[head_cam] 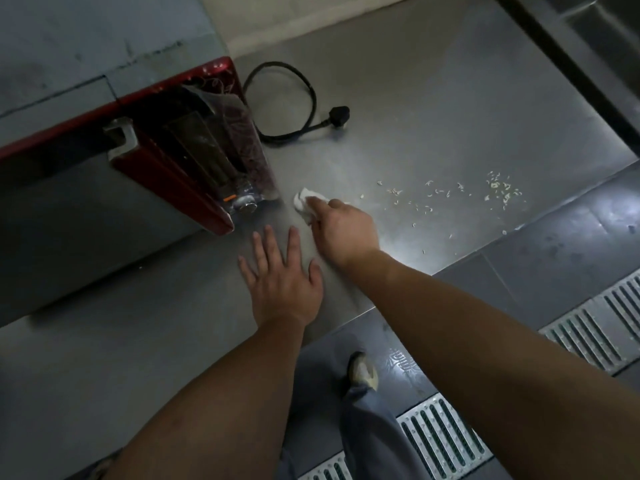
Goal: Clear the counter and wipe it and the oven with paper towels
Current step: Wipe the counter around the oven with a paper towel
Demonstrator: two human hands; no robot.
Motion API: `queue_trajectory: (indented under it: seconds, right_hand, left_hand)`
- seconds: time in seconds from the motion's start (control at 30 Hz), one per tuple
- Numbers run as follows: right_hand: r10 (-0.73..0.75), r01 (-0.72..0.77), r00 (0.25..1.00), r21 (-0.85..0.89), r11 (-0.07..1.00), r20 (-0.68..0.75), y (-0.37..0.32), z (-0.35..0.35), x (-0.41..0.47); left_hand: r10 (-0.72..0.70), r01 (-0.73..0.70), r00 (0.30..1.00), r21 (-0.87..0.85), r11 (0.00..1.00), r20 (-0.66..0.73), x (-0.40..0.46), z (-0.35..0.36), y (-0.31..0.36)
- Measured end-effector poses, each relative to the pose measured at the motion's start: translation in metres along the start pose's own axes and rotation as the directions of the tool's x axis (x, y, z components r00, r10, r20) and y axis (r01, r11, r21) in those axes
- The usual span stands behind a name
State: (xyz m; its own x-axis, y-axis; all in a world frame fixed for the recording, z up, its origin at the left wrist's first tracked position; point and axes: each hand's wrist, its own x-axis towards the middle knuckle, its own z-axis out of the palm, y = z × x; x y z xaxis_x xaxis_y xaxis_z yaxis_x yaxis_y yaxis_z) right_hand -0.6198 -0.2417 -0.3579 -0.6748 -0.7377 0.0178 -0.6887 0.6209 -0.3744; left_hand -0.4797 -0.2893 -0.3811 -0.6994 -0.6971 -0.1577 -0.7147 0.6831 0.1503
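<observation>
The red oven stands at the left of the steel counter, its glass front facing me. My right hand presses a crumpled white paper towel onto the counter just right of the oven's lower front corner. My left hand lies flat on the counter with fingers spread, nearer the front edge, holding nothing. Small pale crumbs are scattered on the counter to the right of the towel.
The oven's black power cord and plug lie coiled behind the towel. A sink basin sits at the far right. Below the counter edge are dark floor tiles, a metal drain grate, and my leg and shoe.
</observation>
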Motion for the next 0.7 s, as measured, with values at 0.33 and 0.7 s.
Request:
queue_trajectory:
  seconds: [0.33, 0.7]
  right_hand:
    - [0.362, -0.364, 0.93, -0.019, 0.931, -0.061, 0.094, -0.049, -0.002]
    - [0.253, -0.248, 0.93, 0.053, 0.967, -0.267, 0.079, -0.053, -0.012]
  left_hand:
    - [-0.016, 0.017, 1.0, 0.024, 1.0, -0.005, 0.002, -0.001, 0.001]
    - [-0.032, 0.032, 0.999, -0.012, 0.999, -0.018, 0.002, -0.004, 0.002]
